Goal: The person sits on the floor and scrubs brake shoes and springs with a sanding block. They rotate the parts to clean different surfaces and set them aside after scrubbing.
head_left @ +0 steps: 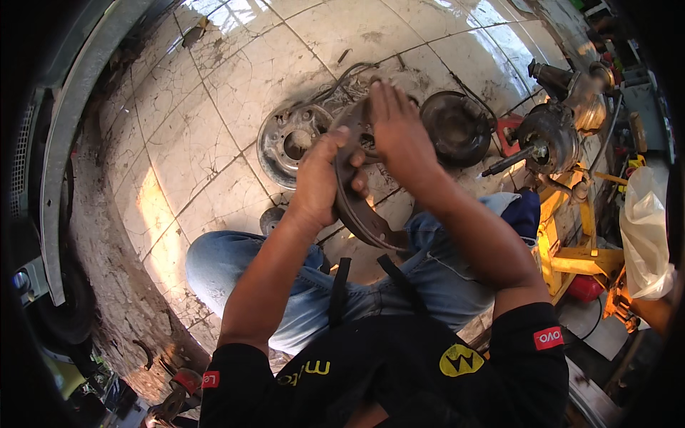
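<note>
Across a stained tiled floor (235, 78), a worker in blue jeans (246, 260) bent over vehicle parts. A yellow stand (585, 260) stood at 4 o'clock from the piece being handled, a dark round dish (457, 130) lay at 2 and a pale metal plate (277, 153) at 10.

Between the knees, raised above the floor, was that piece: a curved metal part (355, 208), open toward 3 o'clock, dull brown and scuffed, its broad outer rim bending down to an end near the right thigh (whether metal met denim was hard to say).

The right hand (399, 123) lay flat over its upper stretch, fingers straight and pressed together, pointing to 12. The left hand (317, 175) pinched its 9 o'clock side, thumb on the near face, fingertips curled round the inner edge.

The step in hand looked like palm work on the part's surface; the next move would call for a firm left grip as the right palm slid or lifted. Smallest, a little grey disc (271, 220) sat at 8 o'clock.
</note>
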Action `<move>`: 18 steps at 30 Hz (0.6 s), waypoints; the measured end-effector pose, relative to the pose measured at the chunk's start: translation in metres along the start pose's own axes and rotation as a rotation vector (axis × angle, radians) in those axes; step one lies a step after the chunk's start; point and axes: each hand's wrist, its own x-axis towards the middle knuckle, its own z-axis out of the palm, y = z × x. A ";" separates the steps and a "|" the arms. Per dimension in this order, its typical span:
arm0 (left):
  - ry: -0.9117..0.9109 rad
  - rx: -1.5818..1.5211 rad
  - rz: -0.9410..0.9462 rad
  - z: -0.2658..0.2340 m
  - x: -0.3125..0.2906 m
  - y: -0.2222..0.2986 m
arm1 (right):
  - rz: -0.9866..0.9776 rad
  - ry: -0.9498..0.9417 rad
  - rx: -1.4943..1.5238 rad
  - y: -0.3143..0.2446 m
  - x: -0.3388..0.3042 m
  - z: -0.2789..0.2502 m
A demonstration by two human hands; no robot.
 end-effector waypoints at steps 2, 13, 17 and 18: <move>-0.021 0.108 -0.018 0.008 -0.007 -0.003 | 0.057 -0.007 -0.041 0.010 0.010 0.000; -0.016 0.012 -0.025 0.001 0.000 0.001 | 0.003 0.073 0.024 -0.003 -0.002 0.005; -0.034 -0.003 -0.014 0.003 -0.004 0.001 | -0.003 0.045 -0.002 0.008 0.005 0.001; -0.035 0.017 -0.017 0.006 -0.004 -0.001 | -0.009 0.039 -0.043 0.010 0.006 0.002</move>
